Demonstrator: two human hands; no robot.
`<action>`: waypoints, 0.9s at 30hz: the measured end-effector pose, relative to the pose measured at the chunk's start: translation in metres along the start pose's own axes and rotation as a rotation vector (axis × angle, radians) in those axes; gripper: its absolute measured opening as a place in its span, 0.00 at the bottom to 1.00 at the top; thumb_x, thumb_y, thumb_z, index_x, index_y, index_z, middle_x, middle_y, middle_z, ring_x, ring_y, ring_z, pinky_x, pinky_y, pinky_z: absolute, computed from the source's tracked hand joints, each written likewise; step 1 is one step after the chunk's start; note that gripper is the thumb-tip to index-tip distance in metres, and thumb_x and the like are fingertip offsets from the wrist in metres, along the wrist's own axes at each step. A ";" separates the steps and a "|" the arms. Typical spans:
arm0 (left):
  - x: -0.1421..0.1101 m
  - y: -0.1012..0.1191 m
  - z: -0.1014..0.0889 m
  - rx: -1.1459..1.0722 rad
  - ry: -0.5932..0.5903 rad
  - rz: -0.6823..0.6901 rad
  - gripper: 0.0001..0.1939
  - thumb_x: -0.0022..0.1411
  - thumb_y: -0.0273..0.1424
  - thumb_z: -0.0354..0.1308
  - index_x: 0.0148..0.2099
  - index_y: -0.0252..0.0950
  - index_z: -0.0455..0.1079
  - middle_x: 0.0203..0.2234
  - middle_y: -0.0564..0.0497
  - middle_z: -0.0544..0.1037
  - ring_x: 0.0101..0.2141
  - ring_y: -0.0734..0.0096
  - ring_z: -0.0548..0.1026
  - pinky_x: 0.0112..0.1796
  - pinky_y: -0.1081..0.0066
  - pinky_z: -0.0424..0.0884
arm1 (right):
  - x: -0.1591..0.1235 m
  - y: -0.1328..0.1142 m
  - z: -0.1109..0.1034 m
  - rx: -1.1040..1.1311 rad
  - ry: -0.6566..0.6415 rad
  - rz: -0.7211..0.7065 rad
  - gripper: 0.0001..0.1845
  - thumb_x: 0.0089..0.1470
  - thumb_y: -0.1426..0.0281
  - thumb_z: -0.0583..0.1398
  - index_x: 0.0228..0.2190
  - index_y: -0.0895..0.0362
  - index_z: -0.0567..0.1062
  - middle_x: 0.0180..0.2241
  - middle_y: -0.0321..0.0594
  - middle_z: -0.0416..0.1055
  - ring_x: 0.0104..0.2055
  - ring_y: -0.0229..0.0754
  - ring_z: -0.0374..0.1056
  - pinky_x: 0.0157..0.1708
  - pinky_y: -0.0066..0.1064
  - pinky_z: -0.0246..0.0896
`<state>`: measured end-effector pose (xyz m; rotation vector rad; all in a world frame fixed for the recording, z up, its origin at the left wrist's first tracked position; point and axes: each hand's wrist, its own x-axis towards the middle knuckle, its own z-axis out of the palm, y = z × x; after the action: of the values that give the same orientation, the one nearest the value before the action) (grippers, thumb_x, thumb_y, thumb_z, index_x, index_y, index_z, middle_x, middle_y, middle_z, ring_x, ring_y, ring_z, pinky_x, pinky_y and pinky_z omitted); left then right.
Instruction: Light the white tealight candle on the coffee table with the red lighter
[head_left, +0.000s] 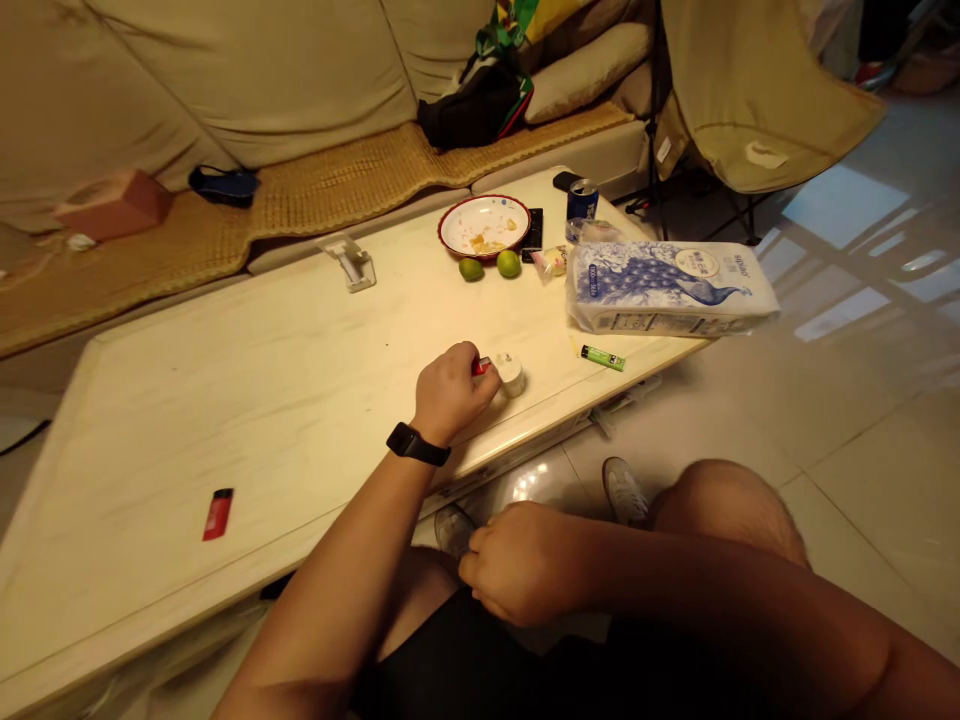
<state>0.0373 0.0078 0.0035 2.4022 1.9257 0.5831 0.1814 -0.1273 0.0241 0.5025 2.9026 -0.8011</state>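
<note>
My left hand [452,392], with a black watch on its wrist, is closed over the table's near edge. Between its fingers is a small red object [481,366] with a shiny end, mostly hidden by the hand; it looks like a lighter. Right beside the fingertips stands a short white round block [511,375] with small metallic-looking bits on top. My right hand [517,562] is held above my lap, fingers curled in, with nothing visible in it. A green stick-like item [603,358] with a black end lies to the right of the white block.
On the pale table [285,380] are a red flat item [218,514], a white stand [350,264], a red-rimmed plate [484,226] with food scraps, two green limes [508,264], a blue can [582,200] and a tissue pack [671,285]. A sofa [247,80] runs behind.
</note>
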 end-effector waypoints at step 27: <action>0.005 0.007 -0.003 0.007 -0.008 0.005 0.10 0.61 0.41 0.54 0.35 0.39 0.64 0.30 0.49 0.74 0.30 0.66 0.70 0.30 0.65 0.60 | -0.005 0.010 -0.003 -0.053 -0.015 0.019 0.11 0.59 0.69 0.57 0.38 0.61 0.77 0.35 0.47 0.79 0.33 0.47 0.74 0.29 0.36 0.65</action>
<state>0.0438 0.0104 0.0089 2.4102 1.9224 0.5676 0.1895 -0.1187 0.0226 0.5163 2.8925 -0.7206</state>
